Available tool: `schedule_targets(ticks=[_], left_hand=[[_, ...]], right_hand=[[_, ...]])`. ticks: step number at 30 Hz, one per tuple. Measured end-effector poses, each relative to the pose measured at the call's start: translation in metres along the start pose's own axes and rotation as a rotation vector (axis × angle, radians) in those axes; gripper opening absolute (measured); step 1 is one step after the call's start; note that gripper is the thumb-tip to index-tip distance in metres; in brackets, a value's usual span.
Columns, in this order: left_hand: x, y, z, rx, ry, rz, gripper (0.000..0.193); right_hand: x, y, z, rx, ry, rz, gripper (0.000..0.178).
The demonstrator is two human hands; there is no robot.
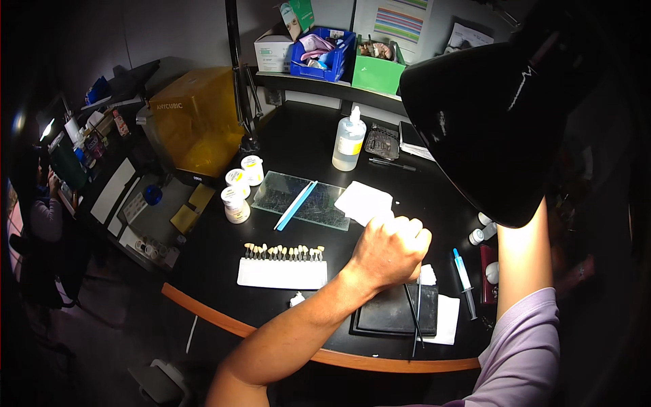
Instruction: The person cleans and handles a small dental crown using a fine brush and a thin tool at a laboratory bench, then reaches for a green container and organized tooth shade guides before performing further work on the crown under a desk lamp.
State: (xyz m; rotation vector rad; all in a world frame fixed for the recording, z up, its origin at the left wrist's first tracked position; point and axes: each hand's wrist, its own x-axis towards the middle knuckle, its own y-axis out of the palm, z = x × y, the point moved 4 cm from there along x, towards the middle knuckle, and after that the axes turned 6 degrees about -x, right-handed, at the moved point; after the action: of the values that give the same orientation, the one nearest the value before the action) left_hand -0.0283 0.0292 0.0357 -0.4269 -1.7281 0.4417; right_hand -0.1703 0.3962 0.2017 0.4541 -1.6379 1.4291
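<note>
My left hand is closed in a fist above the black box near the front edge. Its fingers are turned away, so what they hold, if anything, is hidden. Two thin dark brush-like sticks slant below the fist across the box; I cannot tell whether the hand touches them. My right forearm reaches up behind the black lamp head, which hides my right hand. Left of my left wrist stands a white holder with a row of tooth-coloured shade tabs. A folded white tissue lies just beyond the fist.
A glass slab bears a blue stick-like tool. White jars stand left of it, a clear nozzle bottle behind. A blue-tipped syringe lies right. An amber-covered machine stands back left; a blue bin sits on the shelf.
</note>
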Motion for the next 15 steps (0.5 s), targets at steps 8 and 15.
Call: schedule_targets(ticks=[8,15], left_hand=[[-0.001,0.005,0.003,-0.001,0.003,0.012,0.011],[0.0,-0.006,0.011,-0.029,-0.025,-0.095,0.008]], right_hand=[[-0.009,-0.021,-0.004,0.042,0.01,0.011,0.043],[-0.016,-0.054,0.009,0.157,-0.055,-0.034,0.041]])
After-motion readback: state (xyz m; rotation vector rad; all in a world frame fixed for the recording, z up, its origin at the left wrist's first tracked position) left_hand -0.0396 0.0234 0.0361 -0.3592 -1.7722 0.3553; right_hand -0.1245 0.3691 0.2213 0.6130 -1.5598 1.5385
